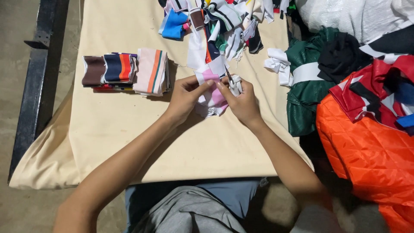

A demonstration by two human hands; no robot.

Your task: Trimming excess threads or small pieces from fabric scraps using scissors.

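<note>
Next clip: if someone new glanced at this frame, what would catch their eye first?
Probably the two hands meeting mid-table: the left hand pinches a pink-and-white striped fabric strip while the right hand works small scissors at it. Next, the bright orange quilted fabric at the right edge, then the neat stack of striped pieces left of the hands on the cream tablecloth.

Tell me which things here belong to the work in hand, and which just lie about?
In hand: left hand; right hand; pink-and-white striped knit piece; small scissors; stack of striped pieces; heap of striped scraps.
Lying about: orange quilted fabric; green fabric; white sack.
</note>
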